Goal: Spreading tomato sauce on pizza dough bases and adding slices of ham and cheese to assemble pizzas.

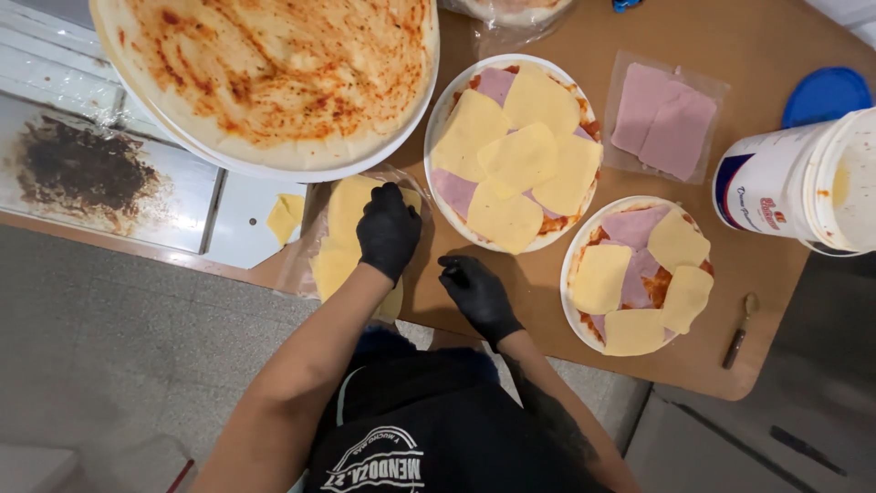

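I see my left hand [389,230] pressed flat, fingers spread, on the stack of cheese slices [342,239] lying in clear wrap on the brown surface [757,36]; it touches the top slice but has not closed on it. My right hand [474,290] rests fingertips-down on bare surface just to the stack's right, loosely curled and holding nothing. Taking the stack as my landmark: the nearer pizza [514,151], covered in cheese and ham, lies up and to its right, touching the far side of my left hand's reach. A second topped pizza [637,274] sits further right, beyond my right hand. The big sauced base [274,78] with no toppings is directly above the stack. I judge the left hand nearer the cheese, the right nearer both topped pizzas. The stack's long axis runs away from me, toward the sauced base.
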